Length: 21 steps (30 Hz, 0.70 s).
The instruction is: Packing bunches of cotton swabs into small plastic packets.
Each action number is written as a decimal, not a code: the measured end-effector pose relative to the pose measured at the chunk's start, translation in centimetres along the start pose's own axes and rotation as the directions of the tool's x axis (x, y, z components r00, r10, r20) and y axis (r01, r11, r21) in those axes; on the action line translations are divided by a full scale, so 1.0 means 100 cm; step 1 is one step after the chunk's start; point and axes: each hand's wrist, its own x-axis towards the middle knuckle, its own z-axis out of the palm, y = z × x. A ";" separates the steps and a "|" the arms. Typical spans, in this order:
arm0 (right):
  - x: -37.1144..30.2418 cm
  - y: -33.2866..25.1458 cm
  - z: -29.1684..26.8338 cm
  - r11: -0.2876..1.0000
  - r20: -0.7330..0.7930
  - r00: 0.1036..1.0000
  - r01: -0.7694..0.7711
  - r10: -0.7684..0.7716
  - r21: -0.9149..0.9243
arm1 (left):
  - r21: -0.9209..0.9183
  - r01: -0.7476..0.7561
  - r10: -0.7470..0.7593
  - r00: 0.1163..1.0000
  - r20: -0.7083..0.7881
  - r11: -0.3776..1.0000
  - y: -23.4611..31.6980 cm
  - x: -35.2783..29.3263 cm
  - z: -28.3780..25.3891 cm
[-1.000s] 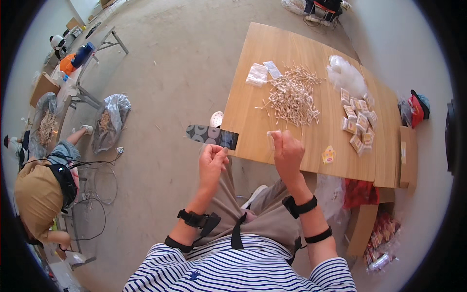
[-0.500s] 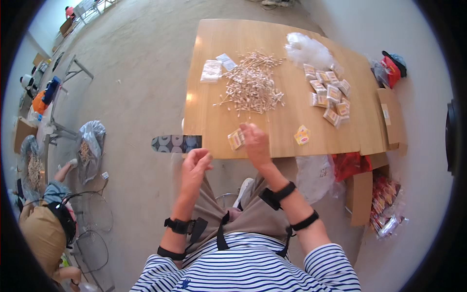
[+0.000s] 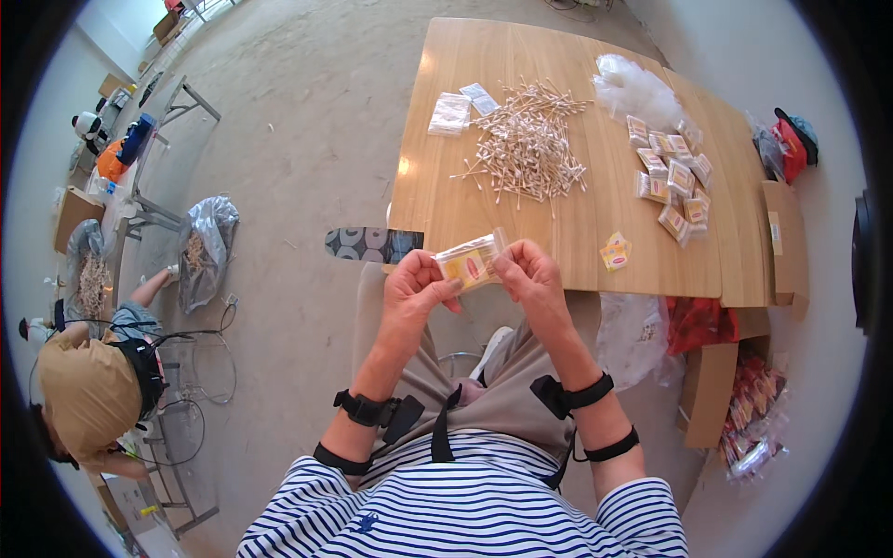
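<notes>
Fingers first: both hands closed on one small clear packet (image 3: 470, 261) with a yellow-and-red printed label. Left hand (image 3: 417, 286) pinches its left end between thumb and curled fingers; right hand (image 3: 532, 272) pinches the right end the same way. Neither hand holds anything else. Packet is level, stretched between the two grips, held above the lap just in front of the near table edge. Holding by the ends keeps the label face free and turned up to the eyes, probably for checking or working the seal; contents too small to tell.

Wrists: black straps on each forearm. Striped shirt and grey trousers below.

Outward: wooden table (image 3: 446, 200) ahead. At its middle, a loose heap of cotton swabs (image 3: 526, 144), within arm's reach. Left of the heap, two flat clear packets (image 3: 451, 112). Right side: a cluster of filled packets (image 3: 672, 181) like the held one, set apart from the loose stock, with a crumpled clear plastic bag (image 3: 634, 88) behind them. One small yellow packet (image 3: 613, 252) lies alone near the front edge, just right of the right hand.

Far left, on the floor: another person (image 3: 88, 391), seated, not involved.
</notes>
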 end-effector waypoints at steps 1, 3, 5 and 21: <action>-0.001 0.000 -0.001 1.000 0.013 1.000 -0.001 0.001 0.016 | 0.027 -0.004 0.004 1.000 0.008 1.000 0.001 0.000 0.001; -0.003 -0.001 -0.004 1.000 0.018 1.000 0.000 0.000 0.031 | 0.051 -0.006 0.005 1.000 0.024 0.999 0.003 -0.001 0.005; -0.006 0.000 -0.014 0.997 -0.008 0.998 -0.070 0.070 0.045 | 0.083 0.029 -0.033 0.998 0.046 0.996 0.003 0.001 0.011; 0.009 0.014 -0.075 0.995 -0.302 0.951 -0.044 0.070 0.092 | 0.072 0.174 -0.175 0.985 0.002 0.982 -0.018 0.006 0.014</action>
